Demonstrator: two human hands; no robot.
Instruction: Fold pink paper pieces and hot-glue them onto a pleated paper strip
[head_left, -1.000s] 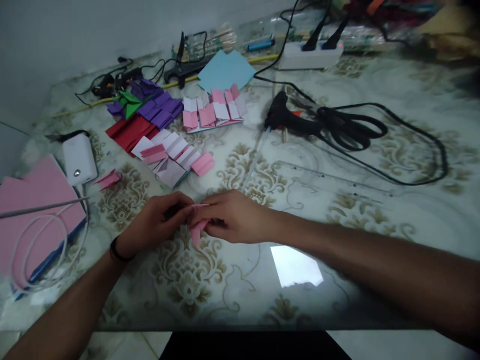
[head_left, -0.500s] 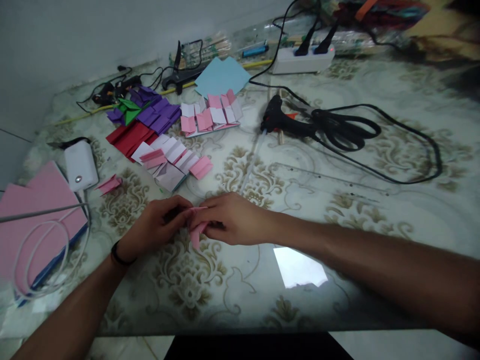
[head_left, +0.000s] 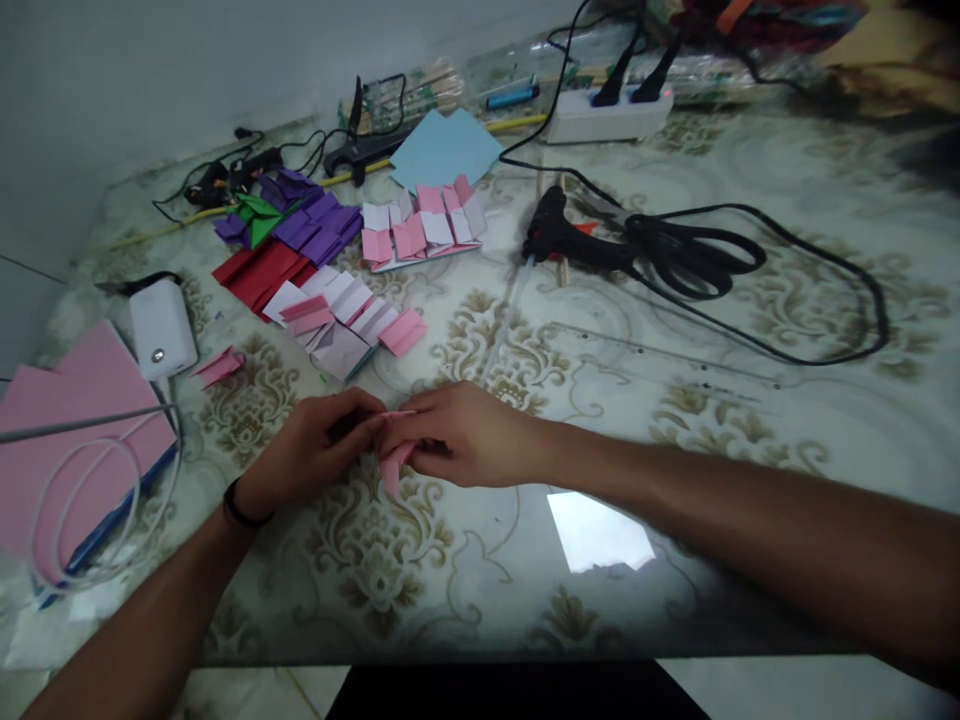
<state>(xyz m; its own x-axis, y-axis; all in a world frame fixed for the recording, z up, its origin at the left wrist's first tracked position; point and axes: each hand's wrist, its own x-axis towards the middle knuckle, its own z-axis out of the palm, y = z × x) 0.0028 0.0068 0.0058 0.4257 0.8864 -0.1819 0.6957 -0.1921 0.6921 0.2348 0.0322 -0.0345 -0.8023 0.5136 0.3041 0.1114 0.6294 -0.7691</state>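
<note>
The left hand (head_left: 319, 448) pinches a small folded pink paper (head_left: 395, 468) between thumb and fingers, and the right hand (head_left: 469, 438) closes on it from the other side. The two hands meet over the near part of the desk (head_left: 480, 610), fingertips together, so much of the paper is hidden; a pink point of it shows below the right fingers. A dark band (head_left: 240, 510) circles the left wrist.

Beyond the left hand lies a block (head_left: 341, 330) of white and pink folds, with a loose pink fold (head_left: 219, 368) to its left. Red folds (head_left: 262, 275), purple folds (head_left: 319, 228) and a green fold (head_left: 259, 218) sit behind the block. Another white and pink block (head_left: 425, 232) lies in front of blue sheets (head_left: 446, 150).

At far left, a white cable (head_left: 179, 440) runs from a power bank (head_left: 163, 328) and loops over pink sheets (head_left: 82, 400). Beyond the right forearm, a clear ruler (head_left: 667, 361) lies nearer than a black glue gun (head_left: 577, 243). Farther back is a power strip (head_left: 609, 120) holding two black plugs (head_left: 652, 82).
</note>
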